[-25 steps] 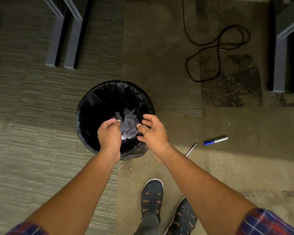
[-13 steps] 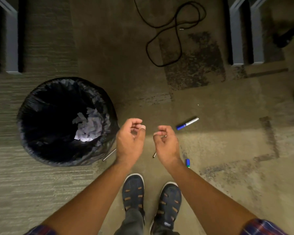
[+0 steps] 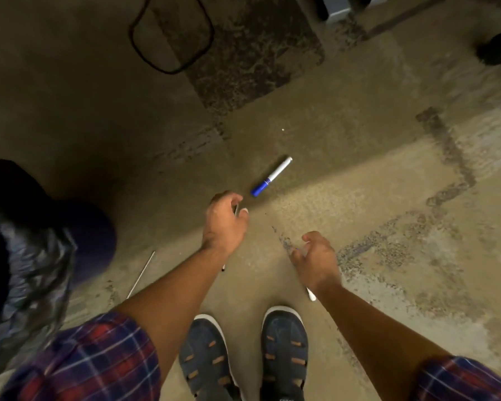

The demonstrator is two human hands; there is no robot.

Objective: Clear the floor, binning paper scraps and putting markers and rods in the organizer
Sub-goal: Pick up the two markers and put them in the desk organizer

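A blue-capped white marker point(image 3: 271, 176) lies on the carpet just beyond my left hand point(image 3: 224, 225). That hand is curled, thumb and fingers closed on the upper end of a thin metal rod point(image 3: 236, 209); the rod's lower end shows under my forearm. My right hand point(image 3: 315, 257) hovers with fingers apart over a second marker point(image 3: 311, 295), of which only a white end and a bit of blue show. Another thin rod point(image 3: 141, 274) lies beside the black-lined bin point(image 3: 26, 256) at the left. A tiny white scrap point(image 3: 283, 129) sits further out.
A black cable loop point(image 3: 171, 33) lies on the carpet at the top. A grey furniture leg point(image 3: 336, 10) and a dark object point(image 3: 495, 50) stand at the top right. My two shoes point(image 3: 243, 357) are at the bottom centre.
Both hands left the bin, where paper scraps dropped in, and swung right and down to the floor. The left hand now closes on a rod; the right hand hovers over a marker.
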